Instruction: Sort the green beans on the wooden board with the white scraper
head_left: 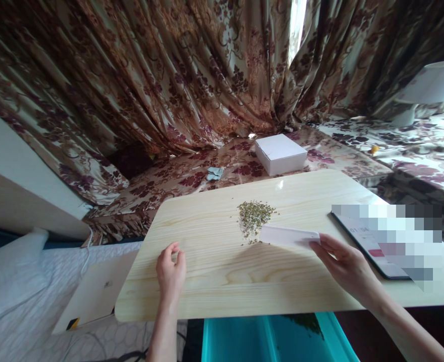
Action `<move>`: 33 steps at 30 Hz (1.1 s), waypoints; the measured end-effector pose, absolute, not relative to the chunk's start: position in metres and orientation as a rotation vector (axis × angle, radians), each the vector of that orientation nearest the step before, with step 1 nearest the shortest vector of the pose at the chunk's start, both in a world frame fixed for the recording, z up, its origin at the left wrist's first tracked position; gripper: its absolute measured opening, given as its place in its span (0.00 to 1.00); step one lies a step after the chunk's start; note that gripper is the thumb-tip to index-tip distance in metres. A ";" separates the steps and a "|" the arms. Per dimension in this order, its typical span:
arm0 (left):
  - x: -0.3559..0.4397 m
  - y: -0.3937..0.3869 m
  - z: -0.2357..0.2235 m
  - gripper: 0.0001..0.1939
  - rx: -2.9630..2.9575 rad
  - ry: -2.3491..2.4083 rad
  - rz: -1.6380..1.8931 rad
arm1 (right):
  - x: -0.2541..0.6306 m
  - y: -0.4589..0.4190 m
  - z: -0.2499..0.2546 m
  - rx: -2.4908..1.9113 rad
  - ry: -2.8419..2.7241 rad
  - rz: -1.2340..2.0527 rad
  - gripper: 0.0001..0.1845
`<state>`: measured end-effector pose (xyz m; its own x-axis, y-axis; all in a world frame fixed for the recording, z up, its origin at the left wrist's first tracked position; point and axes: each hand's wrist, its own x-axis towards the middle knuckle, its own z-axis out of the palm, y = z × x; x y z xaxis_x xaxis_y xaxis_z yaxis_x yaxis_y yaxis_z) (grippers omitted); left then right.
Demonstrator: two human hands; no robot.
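Note:
A loose heap of small green-brown grains (pixel 254 216) lies on the pale wooden table (pixel 210 281), with a few scattered around it. My right hand (pixel 344 264) pinches the near end of a flat white plastic scraper (pixel 290 237), which has a small hole by my fingers. The scraper's far end meets the right lower edge of the heap. Over the left part of the table is my left hand (pixel 171 266), loosely curled with thumb and forefinger apart, holding nothing visible. Below the table's front edge, a teal divided bin (pixel 237 339) has dark green bits in its right compartment.
A tablet (pixel 376 256), partly blurred out, lies on the table's right side. Behind the table are a white box (pixel 281 153) and a folded grey-blue cloth (pixel 215 174). A flat cream box (pixel 99 291) rests on the bed at left. A lamp (pixel 429 83) stands far right.

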<state>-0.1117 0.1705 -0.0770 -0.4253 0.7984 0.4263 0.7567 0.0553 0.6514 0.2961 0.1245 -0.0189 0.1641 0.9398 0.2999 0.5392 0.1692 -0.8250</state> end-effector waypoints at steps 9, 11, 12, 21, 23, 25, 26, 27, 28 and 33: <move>-0.111 0.171 -0.075 0.16 1.665 2.239 1.341 | 0.292 0.131 -0.004 -1.446 -1.418 0.560 0.20; -0.111 0.170 -0.075 0.16 1.668 2.236 1.340 | 0.290 0.134 -0.004 -1.441 -1.456 0.558 0.21; -0.111 0.170 -0.075 0.16 1.669 2.235 1.340 | 0.289 0.135 -0.005 -1.443 -1.473 0.552 0.21; -0.111 0.171 -0.074 0.15 1.676 2.222 1.346 | 0.293 0.126 -0.005 -1.483 -1.464 0.579 0.16; -0.111 0.171 -0.074 0.15 1.672 2.228 1.349 | 0.295 0.123 -0.006 -1.499 -1.405 0.588 0.15; -0.111 0.171 -0.074 0.16 1.667 2.234 1.352 | 0.298 0.121 -0.008 -1.507 -1.358 0.610 0.14; -0.111 0.171 -0.074 0.16 1.666 2.236 1.353 | 0.299 0.119 -0.010 -1.510 -1.337 0.623 0.14; -0.111 0.171 -0.074 0.16 1.665 2.237 1.354 | 0.301 0.118 -0.013 -1.514 -1.314 0.632 0.14; -0.111 0.170 -0.074 0.16 1.665 2.238 1.355 | 0.302 0.117 -0.016 -1.517 -1.294 0.634 0.14; -0.111 0.171 -0.075 0.15 1.667 2.241 1.353 | 0.304 0.116 -0.028 -1.512 -1.280 0.659 0.15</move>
<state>-0.1109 0.1705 -0.0751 -0.4226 0.7921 0.4404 0.7588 0.0435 0.6498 0.3036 0.1159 -0.0280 0.2897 0.9377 0.1918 0.3890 0.0678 -0.9188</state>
